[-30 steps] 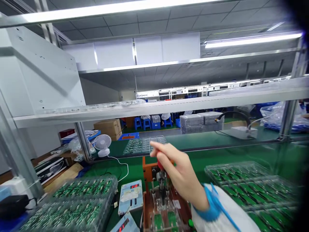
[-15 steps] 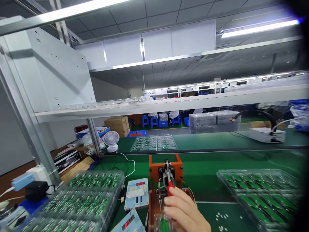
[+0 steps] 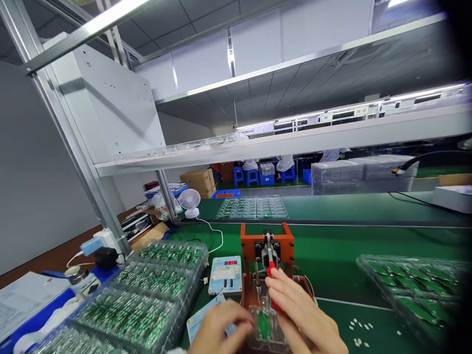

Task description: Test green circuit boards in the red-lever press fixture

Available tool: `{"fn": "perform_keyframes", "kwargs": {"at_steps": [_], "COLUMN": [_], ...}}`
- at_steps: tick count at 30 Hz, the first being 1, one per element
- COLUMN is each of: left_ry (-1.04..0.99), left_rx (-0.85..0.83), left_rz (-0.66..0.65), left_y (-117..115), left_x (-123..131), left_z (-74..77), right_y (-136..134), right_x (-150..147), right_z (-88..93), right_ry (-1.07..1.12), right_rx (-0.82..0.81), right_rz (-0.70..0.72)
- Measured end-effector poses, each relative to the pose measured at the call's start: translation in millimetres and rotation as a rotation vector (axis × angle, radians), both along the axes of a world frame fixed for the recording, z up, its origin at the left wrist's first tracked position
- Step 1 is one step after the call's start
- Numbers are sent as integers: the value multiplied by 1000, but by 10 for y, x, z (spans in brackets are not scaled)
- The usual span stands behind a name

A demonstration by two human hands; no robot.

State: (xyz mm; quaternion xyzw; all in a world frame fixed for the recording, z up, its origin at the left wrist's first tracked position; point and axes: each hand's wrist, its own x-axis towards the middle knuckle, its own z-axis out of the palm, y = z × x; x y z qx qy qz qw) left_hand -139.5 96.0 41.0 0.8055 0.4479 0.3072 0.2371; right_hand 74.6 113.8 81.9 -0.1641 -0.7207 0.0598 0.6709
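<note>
- Production hall stretches away beyond a long white shelf, with a white steel cabinet at the left and co-workers in white gowns far off near blue stools.
- Green bench fills the lower view, with a second green belt running behind it.
- Shrink-wrapped stacks of trays stand at the far side of that belt; a clear tray of green boards lies on it, near a small white desk fan.
- Clear trays of green circuit boards sit on both sides: a stacked group at the left, another at the right.
- Small white pieces lie scattered on the bench near the right-hand trays.
- Tester box with a red digital readout stands just left of an orange jig frame.
- Toggle clamp rises inside the frame, its red grip reaching toward the person.
- Green circuit board sits in a clear acrylic fixture, below the clamp and between the hands.
- Right hand is closed around the red grip, its fingers wrapped over it.
- Left hand is curled and narrow at the fixture's left side, beside a pale blue card; whether it holds anything cannot be told.
- Steady pressure on the grip, with fingers kept off the board, looks like the careful way to work here.
</note>
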Motion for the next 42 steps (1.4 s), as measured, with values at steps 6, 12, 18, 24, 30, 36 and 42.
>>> {"fn": "perform_keyframes", "kwargs": {"at_steps": [6,12,18,24,30,36,42], "left_ry": [429,705,830,839,802,837,869], "left_rx": [-219,-434,-449,-477,-486,-492,-502], "left_rz": [290,157,98,101,146,161,141], "left_y": [572,741,819,813,754,711,748], "left_x": [-541,-560,-493,-472,-537,-644,-645], "left_z": [-8,-68,-78,-104,-33,15,-93], "right_y": [-40,-44,-35,-42,-46,-34,-41], "right_x": [69,64,68,63,54,52,50], "right_z": [6,-29,-65,-93,-83,-110,-85], "right_ry": [0,-5,-22,-1,-3,-2,-9], "right_rx": [-58,-87,-88,-79,-84,-89,-87], "right_rz": [40,57,69,83,69,51,56]}}
